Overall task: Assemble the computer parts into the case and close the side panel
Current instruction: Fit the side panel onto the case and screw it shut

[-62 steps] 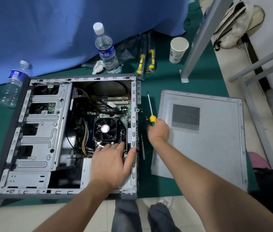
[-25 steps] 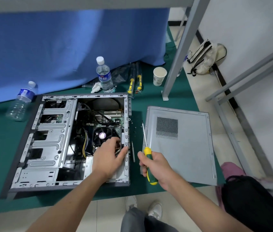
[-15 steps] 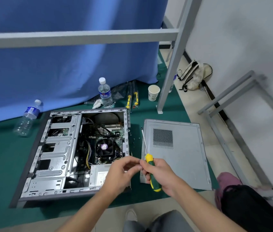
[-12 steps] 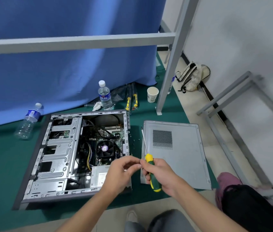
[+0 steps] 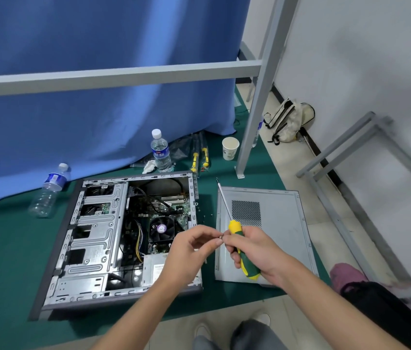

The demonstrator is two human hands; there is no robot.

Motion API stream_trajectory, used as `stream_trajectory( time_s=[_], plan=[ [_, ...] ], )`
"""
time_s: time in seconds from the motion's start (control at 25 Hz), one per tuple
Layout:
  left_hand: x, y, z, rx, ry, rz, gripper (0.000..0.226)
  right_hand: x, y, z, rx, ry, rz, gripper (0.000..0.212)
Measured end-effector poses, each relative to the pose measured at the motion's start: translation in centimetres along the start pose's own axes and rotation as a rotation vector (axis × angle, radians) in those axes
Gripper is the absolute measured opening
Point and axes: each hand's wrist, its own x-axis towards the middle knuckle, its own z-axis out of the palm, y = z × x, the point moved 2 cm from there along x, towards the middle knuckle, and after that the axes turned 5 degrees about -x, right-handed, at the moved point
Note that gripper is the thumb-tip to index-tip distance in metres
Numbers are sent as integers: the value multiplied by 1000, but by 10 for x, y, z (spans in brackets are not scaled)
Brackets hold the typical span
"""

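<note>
The open computer case [image 5: 93,238] lies flat on the green mat, with the motherboard and CPU fan [image 5: 161,228] showing inside. To its right lies the grey side panel [image 5: 275,223]. My right hand [image 5: 254,251] grips a yellow and green screwdriver [image 5: 237,238], its shaft pointing away from me. My left hand [image 5: 186,251] is raised above the case's right edge. A small screw [image 5: 220,237] is pinched between the fingertips of both hands. Several loose screws [image 5: 204,215] lie on the mat between case and panel.
Two water bottles [image 5: 160,152] [image 5: 49,190] stand and lie behind the case by the blue curtain. Spare screwdrivers [image 5: 199,157] and a paper cup [image 5: 230,148] sit at the back. A grey metal frame leg [image 5: 254,117] rises to the right. A bag [image 5: 287,122] leans on the wall.
My left hand left the case interior and rose to meet my right hand. The right hand lifted the screwdriver off the mat. My view pulled up and back.
</note>
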Motion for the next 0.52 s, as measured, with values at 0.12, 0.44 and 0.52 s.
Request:
stream_trajectory(
  time_s=[0.12, 0.44, 0.52],
  plan=[
    [-3, 2, -2, -193, 24, -46, 10, -8, -4, 0, -115, 51, -90, 22],
    [-10, 7, -26, -340, 66, -96, 18, -45, -1, -45, -1313, 422, -420, 49],
    [-12, 11, -29, -306, 73, -85, 21, -46, -5, -45, -1412, 431, -473, 46]
  ],
)
